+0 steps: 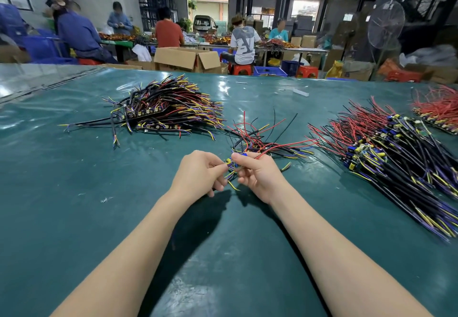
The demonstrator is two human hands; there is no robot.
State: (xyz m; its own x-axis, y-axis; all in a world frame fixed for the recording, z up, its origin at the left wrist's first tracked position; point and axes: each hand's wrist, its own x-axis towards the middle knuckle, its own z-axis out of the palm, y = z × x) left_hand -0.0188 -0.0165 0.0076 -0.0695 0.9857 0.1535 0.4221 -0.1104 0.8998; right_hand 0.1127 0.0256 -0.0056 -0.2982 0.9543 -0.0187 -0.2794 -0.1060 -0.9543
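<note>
A green table [74,192] held everything. The big pile [386,158] of red, black and purple wires lay on it. Well left of the big pile sat a dark pile [168,111]. Behind the big pile was a red pile [438,108]. Just left of the big pile lay a small bunch [260,140] of thin red, black, yellow and purple wires, with its near end lifted. The right hand [260,175] pinched a little blue part [244,155] on that end. The left hand [198,173] pinched the yellow wire tips, fingers curled.
</note>
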